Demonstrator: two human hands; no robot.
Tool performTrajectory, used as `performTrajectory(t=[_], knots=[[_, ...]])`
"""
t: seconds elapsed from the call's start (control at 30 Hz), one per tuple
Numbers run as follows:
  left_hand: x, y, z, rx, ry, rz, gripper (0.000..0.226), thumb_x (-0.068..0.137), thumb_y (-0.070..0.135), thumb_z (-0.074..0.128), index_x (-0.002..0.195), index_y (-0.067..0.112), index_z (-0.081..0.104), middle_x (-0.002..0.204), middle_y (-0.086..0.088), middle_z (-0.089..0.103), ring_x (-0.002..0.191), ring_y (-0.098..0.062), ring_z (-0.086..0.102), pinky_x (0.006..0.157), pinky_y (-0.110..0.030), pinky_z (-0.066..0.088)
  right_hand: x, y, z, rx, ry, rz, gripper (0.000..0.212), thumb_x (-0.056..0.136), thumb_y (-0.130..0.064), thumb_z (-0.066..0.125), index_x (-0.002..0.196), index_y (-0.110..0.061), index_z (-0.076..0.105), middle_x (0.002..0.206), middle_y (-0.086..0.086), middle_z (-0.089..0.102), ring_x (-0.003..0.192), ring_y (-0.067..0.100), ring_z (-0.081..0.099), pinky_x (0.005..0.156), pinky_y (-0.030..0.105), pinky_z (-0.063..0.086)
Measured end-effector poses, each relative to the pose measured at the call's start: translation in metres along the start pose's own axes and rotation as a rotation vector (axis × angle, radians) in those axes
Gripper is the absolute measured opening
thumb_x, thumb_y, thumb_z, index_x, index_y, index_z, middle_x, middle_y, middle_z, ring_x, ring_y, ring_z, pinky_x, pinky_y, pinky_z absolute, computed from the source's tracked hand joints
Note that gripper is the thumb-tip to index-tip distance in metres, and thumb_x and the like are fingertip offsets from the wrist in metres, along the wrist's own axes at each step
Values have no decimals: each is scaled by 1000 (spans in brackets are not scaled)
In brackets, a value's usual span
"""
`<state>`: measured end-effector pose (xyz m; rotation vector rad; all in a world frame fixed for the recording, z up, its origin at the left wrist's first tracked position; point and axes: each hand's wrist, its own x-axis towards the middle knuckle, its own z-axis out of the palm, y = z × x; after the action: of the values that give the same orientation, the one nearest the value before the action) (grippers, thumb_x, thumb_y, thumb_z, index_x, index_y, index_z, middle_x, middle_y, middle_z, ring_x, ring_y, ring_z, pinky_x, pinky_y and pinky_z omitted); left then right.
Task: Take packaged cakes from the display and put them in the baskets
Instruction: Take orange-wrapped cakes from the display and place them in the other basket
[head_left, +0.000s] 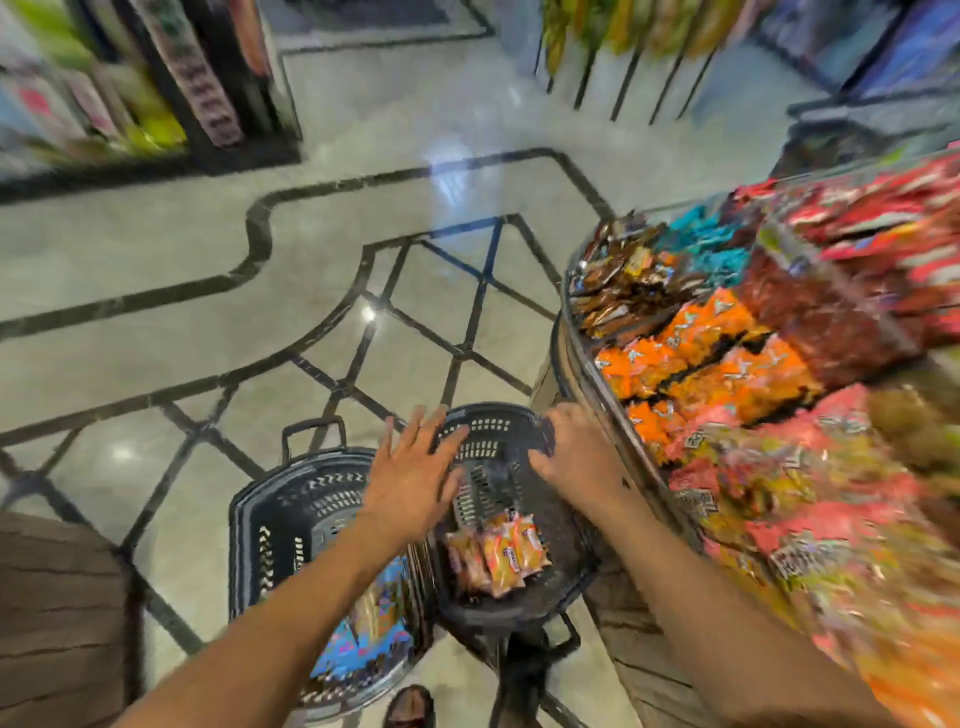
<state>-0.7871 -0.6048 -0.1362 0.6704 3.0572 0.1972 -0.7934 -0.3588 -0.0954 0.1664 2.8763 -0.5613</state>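
Display counter of orange and pink packets (576, 348) stands right of the black slotted plastic basket (493, 426). Over its rim the left hand (415, 478) spreads its fingers; the right hand (576, 457) is unreadably blurred. Orange-wrapped packaged cakes (498, 553) lie inside; a knock may tip it.

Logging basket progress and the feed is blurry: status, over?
Left hand open, fingers spread over right basket. Right hand at its rim, grip unclear. Packaged cakes inside. No obstruction seen.
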Motion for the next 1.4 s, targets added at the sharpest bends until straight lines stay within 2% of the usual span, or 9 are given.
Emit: performTrajectory(t=[0.1,0.3,0.43,0.6,0.87,1.03,1.1,1.27,1.4], knots=[[10,2,-68,-20,122,96,56,102,51,46,155,34,38,166,-6,32,156,-32,23,123,-62,22,-32,-27,-67,-42,125,-11,59,89,-39,66,142,-20,49,145,4,43,135,27,42,113,44,40],[30,52,-176,-26,279,242,58,103,55,41,157,39,31,169,-4,24,158,-29,15,126,-59,17,-111,-40,-176,-99,402,38,58,87,-41,65,140,-23,51,146,4,41,136,28,42,107,46,44],[33,117,-223,-47,358,407,58,98,54,37,152,35,41,163,-8,38,153,-34,31,123,-61,25,-176,-14,-232,-137,564,104,61,84,-43,64,140,-23,51,146,5,42,133,30,44,106,47,45],[19,222,-253,-87,434,594,57,98,55,40,149,33,48,161,-9,41,151,-33,33,121,-60,28,-273,44,-276,-181,689,271,61,86,-44,66,140,-20,52,140,8,46,127,33,48,100,46,48],[-55,423,-253,-161,449,922,58,96,54,46,148,30,52,161,-10,42,150,-34,35,121,-58,25,-473,161,-295,-134,816,538,55,87,-42,67,138,-22,55,146,6,45,135,29,46,106,46,46],[-123,536,-232,-243,381,1066,58,100,57,36,154,37,38,165,-5,35,155,-31,26,120,-62,27,-594,225,-283,-158,845,697,55,89,-42,65,138,-21,55,149,7,45,136,28,44,107,45,45],[-147,568,-219,-245,340,1091,57,101,58,34,155,37,37,168,-3,30,158,-29,19,122,-62,24,-630,248,-273,-146,825,751,55,88,-42,64,138,-20,55,151,8,42,138,29,42,108,47,44],[-187,625,-185,-183,252,1167,60,103,58,27,157,33,37,168,-6,30,157,-31,19,124,-59,21,-689,294,-242,-102,783,840,53,89,-39,63,137,-18,57,147,9,45,136,30,43,106,44,45],[-197,647,-147,-153,166,1196,57,104,57,32,156,36,36,169,-2,25,157,-29,18,125,-59,20,-704,322,-212,-29,722,883,54,90,-39,64,140,-19,55,147,8,44,136,30,43,108,45,45]])
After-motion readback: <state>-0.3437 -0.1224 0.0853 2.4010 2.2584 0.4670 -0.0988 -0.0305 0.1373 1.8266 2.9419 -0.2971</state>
